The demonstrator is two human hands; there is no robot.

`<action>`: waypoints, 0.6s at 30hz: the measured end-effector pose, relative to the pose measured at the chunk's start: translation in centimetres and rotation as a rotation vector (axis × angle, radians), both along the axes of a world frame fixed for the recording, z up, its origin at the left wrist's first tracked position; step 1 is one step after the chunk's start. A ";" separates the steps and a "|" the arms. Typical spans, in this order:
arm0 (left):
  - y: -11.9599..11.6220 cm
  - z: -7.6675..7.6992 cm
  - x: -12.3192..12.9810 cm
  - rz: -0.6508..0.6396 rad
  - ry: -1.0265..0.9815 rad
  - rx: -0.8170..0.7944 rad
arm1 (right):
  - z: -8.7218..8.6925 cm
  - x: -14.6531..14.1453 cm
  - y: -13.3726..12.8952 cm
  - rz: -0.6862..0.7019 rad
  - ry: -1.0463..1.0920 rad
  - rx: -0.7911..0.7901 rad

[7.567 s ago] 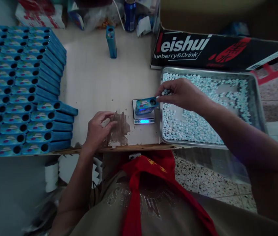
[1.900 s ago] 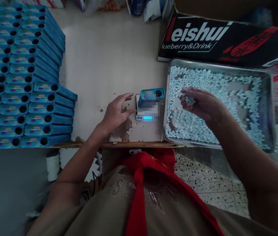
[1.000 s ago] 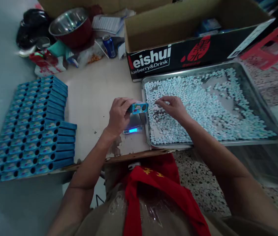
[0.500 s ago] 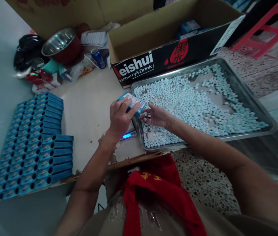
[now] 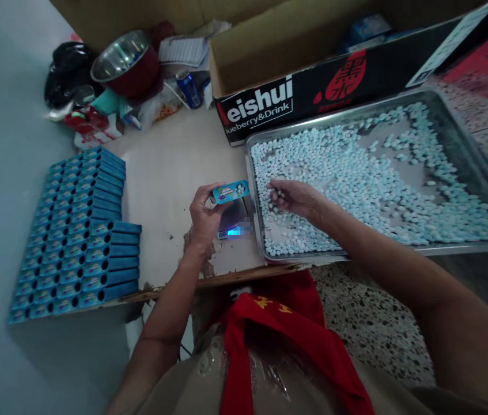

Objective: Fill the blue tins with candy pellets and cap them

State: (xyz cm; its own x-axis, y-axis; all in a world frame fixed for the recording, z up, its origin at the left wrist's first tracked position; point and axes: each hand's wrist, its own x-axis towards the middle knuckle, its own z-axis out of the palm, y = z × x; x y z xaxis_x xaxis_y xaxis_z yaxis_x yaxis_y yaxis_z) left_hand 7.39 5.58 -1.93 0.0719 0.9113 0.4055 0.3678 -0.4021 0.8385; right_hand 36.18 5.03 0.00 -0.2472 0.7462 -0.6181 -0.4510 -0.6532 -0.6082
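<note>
A small blue box is held in my left hand, its printed face up, above a small scale with a lit blue display. My right hand is over the left part of a metal tray, fingers curled, with a few pale blue candies among them. Many pale blue candies lie spread in the tray. Stacked blue boxes stand in rows at the left of the table.
Behind the tray stands a black cardboard box. A blue can, a metal bowl and a black bag sit at the back left. A red stool is at the far right.
My left hand has turned the box from tilted to nearly level, over the scale. My right hand has moved away from the box, over the candies. The view has shifted.
</note>
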 end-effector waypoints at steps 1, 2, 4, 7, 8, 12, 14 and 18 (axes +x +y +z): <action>-0.6 -0.5 -0.6 0.016 -0.053 -0.064 | -0.2 0.2 0.1 -0.016 -0.022 0.033; -1.1 -0.9 -1.2 0.026 -0.105 -0.131 | -0.3 0.3 0.2 -0.028 -0.035 0.059; -2.1 -1.8 -1.8 0.035 -0.201 -0.256 | -0.3 0.4 0.6 -0.029 -0.062 0.102; -3.2 -3.0 -1.9 0.033 -0.292 -0.377 | -0.2 0.6 1.1 0.024 -0.168 0.160; -3.4 -3.3 -1.8 0.029 -0.308 -0.395 | -0.1 0.8 1.1 0.044 -0.212 0.175; -3.3 -4.0 -1.7 -0.032 -0.360 -0.385 | 0.1 2.5 0.5 0.102 -0.692 0.458; -3.1 -3.9 -2.4 -0.034 -0.345 -0.339 | 0.1 3.6 0.2 0.081 -1.114 0.710; -3.6 -2.8 -5.8 0.081 -0.237 -0.255 | 0.4 5.0 0.2 -0.031 -1.609 0.780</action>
State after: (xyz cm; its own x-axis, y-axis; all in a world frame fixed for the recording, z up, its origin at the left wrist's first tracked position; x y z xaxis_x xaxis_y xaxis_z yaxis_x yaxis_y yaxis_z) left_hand 1.63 1.95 -4.75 -0.0732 0.9842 0.1613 0.1734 -0.1468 0.9739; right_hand 41.23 5.20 0.36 0.2015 0.9468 0.2509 0.8338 -0.0314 -0.5512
